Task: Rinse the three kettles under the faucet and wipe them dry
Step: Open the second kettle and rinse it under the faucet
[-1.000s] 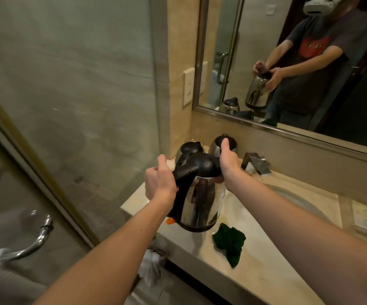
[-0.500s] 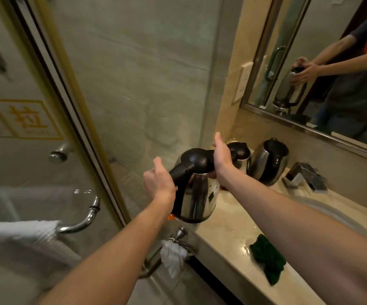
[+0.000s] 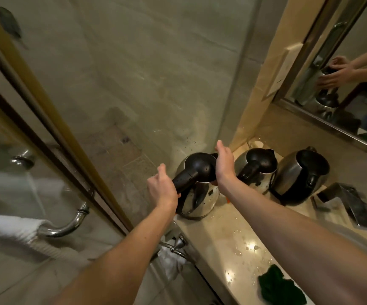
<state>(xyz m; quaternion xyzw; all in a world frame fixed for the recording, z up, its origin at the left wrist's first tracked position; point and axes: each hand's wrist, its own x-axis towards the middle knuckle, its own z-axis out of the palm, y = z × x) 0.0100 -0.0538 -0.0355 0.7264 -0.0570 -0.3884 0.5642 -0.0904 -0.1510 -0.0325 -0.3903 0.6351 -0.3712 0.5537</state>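
The left hand [image 3: 162,188] is gripping the black handle [image 3: 184,180] of the first kettle [image 3: 202,199], with its fingers curling round it from 9 o'clock. The right hand [image 3: 223,165] is lying flat and straight-fingered against the lid's rim at 3 o'clock, clasping nothing. The first kettle is sitting upright between the two hands, its base resting on the left end of the tabletop [image 3: 233,227], close to the edge. Half a second ago it was hanging in the air off that edge, carried by the same handle grip; now it is standing in line with the others. At 3 o'clock of it, just beside the right wrist, the second kettle [image 3: 258,166] is standing, and further toward 3 o'clock the third kettle [image 3: 299,175] is sitting close against it. The faucet [image 3: 349,199] is jutting out at 4 o'clock of the third kettle. The green cloth [image 3: 279,287] is lying on the tabletop at 5 o'clock, well apart from the hands.
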